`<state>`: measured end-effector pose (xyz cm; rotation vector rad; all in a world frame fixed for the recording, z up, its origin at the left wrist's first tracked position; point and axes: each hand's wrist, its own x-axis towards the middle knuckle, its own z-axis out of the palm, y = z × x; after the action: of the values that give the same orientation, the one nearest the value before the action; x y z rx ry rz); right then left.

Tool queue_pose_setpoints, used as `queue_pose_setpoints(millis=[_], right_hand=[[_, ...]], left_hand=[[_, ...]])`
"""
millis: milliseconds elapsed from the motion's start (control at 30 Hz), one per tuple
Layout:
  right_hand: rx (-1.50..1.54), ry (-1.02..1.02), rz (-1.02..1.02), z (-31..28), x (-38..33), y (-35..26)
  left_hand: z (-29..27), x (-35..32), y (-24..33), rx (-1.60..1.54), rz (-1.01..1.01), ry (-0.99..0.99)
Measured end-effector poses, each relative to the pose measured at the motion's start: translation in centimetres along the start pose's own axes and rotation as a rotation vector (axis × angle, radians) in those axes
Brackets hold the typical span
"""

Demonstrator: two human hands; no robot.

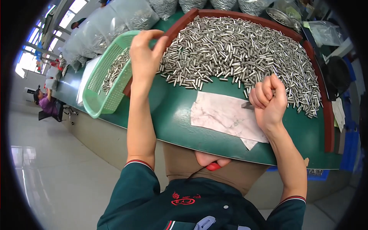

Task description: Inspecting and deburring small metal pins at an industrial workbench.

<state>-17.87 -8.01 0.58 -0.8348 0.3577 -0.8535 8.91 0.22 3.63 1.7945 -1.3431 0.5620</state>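
Note:
My left hand [145, 55] is raised at the right rim of a light green perforated plastic basket [100, 109]. Its thumb and forefinger stand apart with nothing visible between them; the other fingers are partly hidden. Inside the basket lies a heap of short metal pins [115, 73]. My right hand [269, 101] is closed at the near edge of a wide spread of similar metal pins [230, 48]. From the little-finger side of that hand sticks out a flat grey metal tool [248, 105], its kind hidden by my fingers. Below it lies a stained whitish cloth [222, 115].
A dark red wooden frame [329, 126] borders the pins on the green tabletop [172, 122]. Clear bags of metal parts [111, 23] stand along the back left. A round metal pan [281, 17] sits at the back right. Another person [46, 101] sits far left.

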Motion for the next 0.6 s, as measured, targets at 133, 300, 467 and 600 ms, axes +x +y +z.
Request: queue_pose_setpoints(millis=[133,300,467,600], right_hand=[[-0.001,-0.019,-0.024,-0.3,0.2,0.2],[-0.003,-0.002,-0.018,-0.3,0.0,0.0],[-0.009,-0.007,-0.019,-0.3,-0.1,0.0],[-0.011,0.012,-0.027,-0.4,-0.2,0.1]], left_hand=[[3.2,-2.4,5.0,-0.222,0.225,-0.313],[5.1,-4.7,7.2,-0.254,0.333,-0.513],[5.7,-5.4,7.4,-0.203,0.325,-0.559],[5.3,-5.5,8.2,-0.262,0.29,-0.571]])
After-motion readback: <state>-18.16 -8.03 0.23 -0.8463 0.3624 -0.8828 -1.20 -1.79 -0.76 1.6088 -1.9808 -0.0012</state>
